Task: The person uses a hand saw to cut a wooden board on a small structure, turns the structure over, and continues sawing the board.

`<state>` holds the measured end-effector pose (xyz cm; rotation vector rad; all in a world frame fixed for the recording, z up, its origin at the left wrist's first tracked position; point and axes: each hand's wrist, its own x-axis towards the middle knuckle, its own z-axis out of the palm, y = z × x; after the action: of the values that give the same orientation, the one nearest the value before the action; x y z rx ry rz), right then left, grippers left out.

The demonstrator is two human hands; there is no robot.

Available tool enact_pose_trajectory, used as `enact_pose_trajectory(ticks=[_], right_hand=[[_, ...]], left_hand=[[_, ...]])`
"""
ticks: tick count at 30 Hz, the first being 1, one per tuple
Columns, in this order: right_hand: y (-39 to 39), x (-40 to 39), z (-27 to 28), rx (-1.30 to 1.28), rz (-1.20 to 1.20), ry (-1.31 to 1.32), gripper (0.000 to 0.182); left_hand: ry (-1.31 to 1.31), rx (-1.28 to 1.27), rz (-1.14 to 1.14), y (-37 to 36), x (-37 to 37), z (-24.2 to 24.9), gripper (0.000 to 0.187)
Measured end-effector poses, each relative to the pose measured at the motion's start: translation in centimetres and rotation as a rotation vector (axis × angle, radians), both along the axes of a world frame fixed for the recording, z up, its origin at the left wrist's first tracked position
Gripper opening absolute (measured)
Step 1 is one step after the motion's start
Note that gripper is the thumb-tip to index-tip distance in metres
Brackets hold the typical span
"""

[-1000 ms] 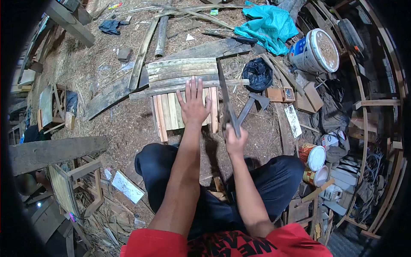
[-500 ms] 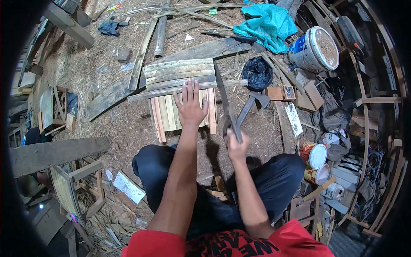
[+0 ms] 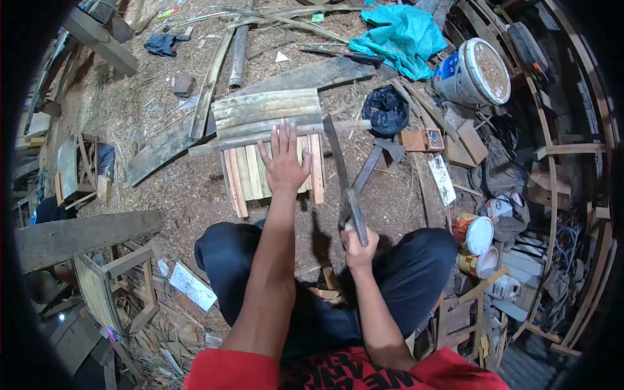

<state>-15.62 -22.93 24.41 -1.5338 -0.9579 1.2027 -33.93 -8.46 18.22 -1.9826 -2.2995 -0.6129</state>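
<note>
My left hand (image 3: 285,162) lies flat with fingers spread on a small wooden slatted piece (image 3: 266,107). Its upper part has slats running crosswise in a slight curve; below, upright slats (image 3: 250,172) extend toward me. One long grey slat (image 3: 351,125) sticks out past both sides, just under my fingertips. My right hand (image 3: 359,248) is wrapped around the handle of a handsaw (image 3: 339,159). The blade points away from me, its far end at the right edge of the piece, where it crosses the protruding slat.
A hatchet (image 3: 369,168) lies right of the saw, near a black plastic-lined container (image 3: 386,110). Beyond are a white bucket (image 3: 480,71) and a teal tarp (image 3: 403,39). A long plank (image 3: 153,159) runs under the slatted piece. Wooden frames and scraps surround me.
My right hand has drawn the handsaw back toward my body. My left hand stays pressed on the slatted piece. The whole view has shifted slightly.
</note>
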Motion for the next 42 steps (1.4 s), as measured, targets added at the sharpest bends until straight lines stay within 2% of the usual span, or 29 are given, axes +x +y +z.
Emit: enact_pose_trajectory(ticks=[5, 8, 11, 12, 15, 18, 21, 24, 28, 31, 33, 35, 38, 41, 42], right_hand=[[6.7, -1.9, -2.3, 0.063, -0.011, 0.000, 0.030], [3.2, -1.2, -1.5, 0.040, 0.029, -0.132, 0.031], [-1.0, -0.2, -0.8, 0.042, -0.011, -0.017, 0.032], [-0.4, -0.4, -0.7, -0.025, -0.033, 0.037, 0.031], [5.2, -2.4, -1.6, 0.078, -0.002, -0.033, 0.031], [5.9, -2.3, -1.4, 0.053, -0.001, -0.044, 0.030], [0.1, -0.4, -1.5, 0.095, 0.034, -0.122, 0.032], [0.7, -0.7, -3.2, 0.057, 0.012, -0.149, 0.032], [7.9, -3.7, -1.2, 0.153, 0.012, -0.126, 0.031], [3.3, -2.2, 0.5, 0.176, 0.014, -0.197, 0.030], [-0.5, -0.9, -0.9, 0.112, -0.011, -0.198, 0.029], [0.2, -0.8, -1.8, 0.037, -0.009, -0.139, 0.028], [5.9, -2.4, -1.8, 0.108, 0.016, -0.167, 0.029], [4.7, -2.3, 1.4, 0.119, 0.043, -0.191, 0.031], [2.8, -1.4, 0.3, 0.203, 0.048, -0.249, 0.032]], left_hand=[[0.005, 0.012, -0.003, -0.1, 0.2, 0.3, 0.077], [0.014, -0.010, -0.001, -0.3, 0.1, 0.3, 0.077], [0.004, -0.002, 0.000, -0.2, 0.0, -0.3, 0.077], [-0.013, 0.011, -0.004, -0.1, 0.1, -0.2, 0.077], [-0.003, -0.006, 0.002, 0.0, 0.3, 0.2, 0.077], [0.009, -0.003, 0.008, -0.2, 0.0, 0.2, 0.077], [0.007, 0.007, 0.005, -0.1, 0.0, 0.0, 0.077], [0.004, 0.006, 0.001, -0.1, -0.1, 0.3, 0.077], [0.010, 0.008, 0.003, -0.9, 0.3, -0.3, 0.076], [0.028, 0.037, 0.009, -0.8, 0.0, -0.5, 0.074], [0.029, 0.045, 0.008, 0.0, -0.2, -0.2, 0.075], [0.025, 0.024, -0.001, -0.2, 0.2, -0.2, 0.078], [-0.005, -0.009, -0.008, 0.0, 0.3, 0.6, 0.077], [0.000, -0.008, -0.008, -0.1, 0.1, 0.5, 0.077], [-0.010, -0.011, -0.009, -0.2, 0.1, 0.5, 0.076]])
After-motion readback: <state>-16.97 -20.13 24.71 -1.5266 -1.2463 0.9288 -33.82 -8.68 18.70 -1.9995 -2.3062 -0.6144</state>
